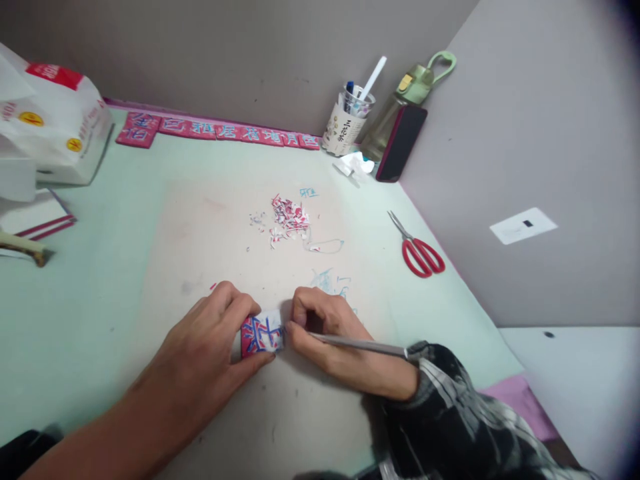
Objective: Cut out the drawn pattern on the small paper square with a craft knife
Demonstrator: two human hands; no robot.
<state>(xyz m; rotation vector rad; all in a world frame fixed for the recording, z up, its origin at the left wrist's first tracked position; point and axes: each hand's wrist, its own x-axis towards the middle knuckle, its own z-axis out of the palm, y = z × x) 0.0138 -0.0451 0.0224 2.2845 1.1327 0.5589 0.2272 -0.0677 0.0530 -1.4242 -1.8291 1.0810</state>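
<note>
My left hand [220,333] is closed on a small carving block [263,333], its thumb along the near edge and its fingers at the far left. The block lies on the board, red on its left part and whitish on its right, with dark blue character strokes. My right hand [327,327] pinches a slim metal carving knife [365,344] at the block's right edge. Its shaft slants back across the hand toward the wrist, and its tip is hidden by the fingers. Beyond both hands lies a pile of red and white shavings [289,217].
Red character tiles [230,132] line the back wall. At the back right stand a pen cup [347,123], a bottle [387,123] and a leaning phone [401,143]. Red-handled scissors [420,253] lie right. A tissue pack [65,147] and a wooden-handled tool [23,247] are left.
</note>
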